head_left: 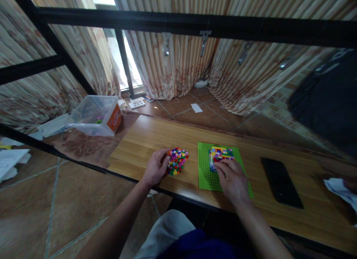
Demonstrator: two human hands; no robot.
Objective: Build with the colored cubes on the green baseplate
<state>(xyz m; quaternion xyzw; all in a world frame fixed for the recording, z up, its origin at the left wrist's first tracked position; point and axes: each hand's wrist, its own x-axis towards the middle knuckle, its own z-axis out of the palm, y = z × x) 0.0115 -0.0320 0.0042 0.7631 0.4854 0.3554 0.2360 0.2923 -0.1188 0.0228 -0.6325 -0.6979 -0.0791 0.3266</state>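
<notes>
A pile of small coloured bricks [178, 160] lies on the wooden table [145, 140]. My left hand [156, 168] rests at the pile's left edge with its fingers curled against the bricks. To the right lies a green baseplate [205, 169] carrying a block of multicoloured bricks [221, 153]. My right hand [232, 181] lies on the baseplate, fingers pressed together against the near edge of that block. Whether either hand holds a brick is hidden.
A black phone [280, 181] lies flat on the table to the right. A clear plastic box [96, 115] with an orange carton stands on the floor at left. A black metal frame [195, 26] crosses overhead. Papers lie on the tiled floor.
</notes>
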